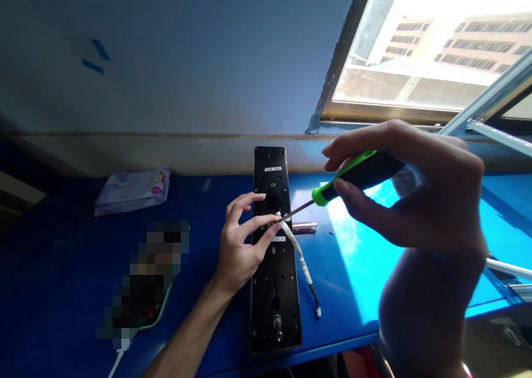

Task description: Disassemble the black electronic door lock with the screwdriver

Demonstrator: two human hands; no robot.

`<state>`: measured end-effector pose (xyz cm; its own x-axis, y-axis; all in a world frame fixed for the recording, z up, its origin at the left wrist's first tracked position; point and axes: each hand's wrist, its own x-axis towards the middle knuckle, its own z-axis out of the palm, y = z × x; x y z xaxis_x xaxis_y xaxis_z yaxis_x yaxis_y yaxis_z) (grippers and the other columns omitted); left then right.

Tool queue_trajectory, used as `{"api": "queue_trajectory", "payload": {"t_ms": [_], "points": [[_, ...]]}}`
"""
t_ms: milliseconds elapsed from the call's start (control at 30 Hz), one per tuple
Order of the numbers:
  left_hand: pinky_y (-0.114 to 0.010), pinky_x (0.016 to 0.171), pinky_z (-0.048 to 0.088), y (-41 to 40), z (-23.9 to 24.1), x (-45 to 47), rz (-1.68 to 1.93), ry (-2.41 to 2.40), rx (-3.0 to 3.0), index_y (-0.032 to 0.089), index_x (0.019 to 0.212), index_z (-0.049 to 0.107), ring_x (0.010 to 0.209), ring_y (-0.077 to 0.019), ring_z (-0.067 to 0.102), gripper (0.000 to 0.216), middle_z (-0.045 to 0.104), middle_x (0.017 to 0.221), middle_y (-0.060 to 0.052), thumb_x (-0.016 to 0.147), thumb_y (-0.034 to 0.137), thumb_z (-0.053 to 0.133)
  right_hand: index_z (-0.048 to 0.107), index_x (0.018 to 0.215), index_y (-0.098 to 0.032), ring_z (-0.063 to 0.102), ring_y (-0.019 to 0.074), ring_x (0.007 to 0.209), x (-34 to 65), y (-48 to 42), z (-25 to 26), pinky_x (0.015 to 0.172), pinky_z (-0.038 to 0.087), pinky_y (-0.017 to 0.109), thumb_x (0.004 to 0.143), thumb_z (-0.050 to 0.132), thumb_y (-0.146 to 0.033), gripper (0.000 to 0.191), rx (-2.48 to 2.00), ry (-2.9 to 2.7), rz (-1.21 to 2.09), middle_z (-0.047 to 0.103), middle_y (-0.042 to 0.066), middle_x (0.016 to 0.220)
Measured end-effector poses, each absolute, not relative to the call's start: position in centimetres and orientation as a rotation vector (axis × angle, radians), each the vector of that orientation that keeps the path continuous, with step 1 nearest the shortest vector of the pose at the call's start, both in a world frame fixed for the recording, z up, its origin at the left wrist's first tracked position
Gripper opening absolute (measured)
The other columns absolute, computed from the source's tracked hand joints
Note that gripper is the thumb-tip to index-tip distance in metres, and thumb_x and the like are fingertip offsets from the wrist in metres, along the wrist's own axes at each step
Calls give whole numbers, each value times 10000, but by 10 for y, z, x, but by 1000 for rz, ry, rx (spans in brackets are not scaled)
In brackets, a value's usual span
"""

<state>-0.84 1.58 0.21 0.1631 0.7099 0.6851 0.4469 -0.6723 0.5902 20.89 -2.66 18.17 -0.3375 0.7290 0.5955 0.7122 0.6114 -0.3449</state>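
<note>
A long black metal plate (282, 303) with several holes, small screws and white labels lies lengthwise on the blue table. My right hand (432, 195) is wrapped round the green and black handle of a screwdriver (366, 170), tilted so its shaft points down and left. The screwdriver's tip meets the pinched thumb and index finger of my left hand (241, 248), over the middle of the plate. Whatever sits between those fingertips is too small to name. Beside them a white-sleeved cable (302, 261) comes off the plate and ends in a small white connector (318, 312).
A pinkish cylinder (305, 228) pokes out from the plate's right side. On the blue table (208, 267), a lilac packet (133, 191) lies at the back left, and a blurred-out object (149, 278) with a white cord is nearer. Metal rails (499, 131) stand at the right by the window.
</note>
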Motion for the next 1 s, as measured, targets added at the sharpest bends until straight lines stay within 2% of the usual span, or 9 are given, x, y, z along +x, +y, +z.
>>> {"api": "queue_trajectory", "payload": {"t_ms": [167,267,367,500,667,867,1000], "points": [[-520,1039,580,12,15,-8,1587,1106,2392,268,961,791,1253,-291,621,89,710,1225,-66,941,189,757,698,1118,-335,772,207,797,225,-26,182,758,645,386,880,706,-219,265,-1208,-2111,18,789,-26,962],[-433,944,615,9,33,-5,1553,931,2522,245,1002,772,1099,-245,682,127,753,1102,-59,946,137,735,719,1149,-251,740,178,734,239,-21,180,711,593,350,877,684,-216,276,-1261,-2189,42,769,-14,868],[-341,817,619,11,52,4,1328,740,2576,215,1038,765,927,-194,717,120,777,1008,-54,982,146,684,724,1208,-235,719,171,710,252,-16,176,666,553,335,869,679,-249,342,-1359,-2240,134,778,-9,864],[-342,784,599,25,71,30,881,648,2685,208,1062,788,889,-213,734,182,788,1006,-67,998,142,631,726,1240,-219,708,180,683,265,-14,172,666,537,347,858,673,-312,396,-1507,-2212,189,787,8,853],[-331,762,557,50,80,77,284,653,2751,184,831,795,827,-245,748,205,761,844,-75,888,35,665,738,1192,-209,693,170,640,282,-18,166,618,526,323,868,681,-316,347,-1619,-2138,289,769,4,777],[-333,727,530,64,66,124,-47,657,2820,184,843,799,865,-283,757,243,781,901,-99,801,-5,651,738,1186,-223,679,171,583,297,-21,165,567,501,304,841,729,-253,346,-1772,-2057,313,781,14,757],[-326,711,527,62,54,138,-134,653,2835,173,834,789,877,-290,760,262,785,932,-111,770,-31,638,727,1182,-240,715,199,615,301,-21,169,611,533,323,812,733,-224,370,-1802,-2039,325,790,7,755]]}}
